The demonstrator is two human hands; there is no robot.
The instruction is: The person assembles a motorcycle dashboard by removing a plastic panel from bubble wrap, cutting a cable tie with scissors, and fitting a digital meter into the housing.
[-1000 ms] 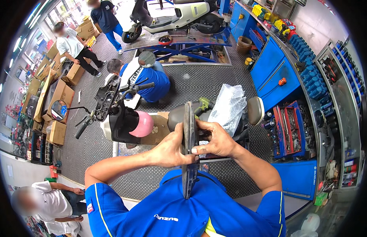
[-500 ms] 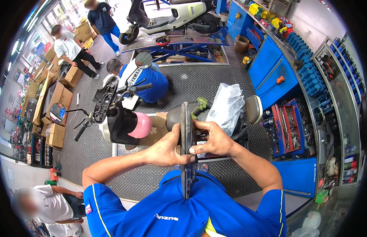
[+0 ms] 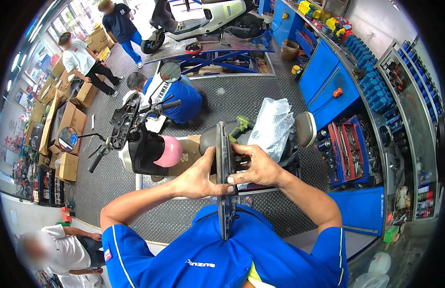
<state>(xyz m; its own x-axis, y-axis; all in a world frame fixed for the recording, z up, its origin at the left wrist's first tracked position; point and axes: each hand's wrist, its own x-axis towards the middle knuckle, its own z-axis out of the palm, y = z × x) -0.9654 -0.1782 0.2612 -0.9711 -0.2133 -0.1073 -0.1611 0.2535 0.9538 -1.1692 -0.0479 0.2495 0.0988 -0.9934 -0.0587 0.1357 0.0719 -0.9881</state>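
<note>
Upright in front of my chest stands a long, dark panel [image 3: 226,211], seen edge-on; its broad faces are mostly hidden. My left hand [image 3: 198,176] is closed on its left side, thumb across the edge. From the other side my right hand [image 3: 257,166] grips the same panel, its thumb near the left one. Beyond it is a scooter with a partly stripped front [image 3: 129,120] and a pink, rounded piece [image 3: 169,152]. A green cordless drill [image 3: 241,126] lies on the dark seat [image 3: 207,140], beside bubble wrap [image 3: 271,130].
A person in blue [image 3: 181,100] crouches beyond the scooter. Another scooter [image 3: 217,21] stands on a lift at the back. Blue cabinets [image 3: 329,79] and a tool tray [image 3: 347,153] line the right; cardboard boxes [image 3: 69,122] line the left. Other people stand on the left.
The view has shifted slightly, so the surroundings sit a little further left. Both hands keep their grip on the panel, which has hardly moved.
</note>
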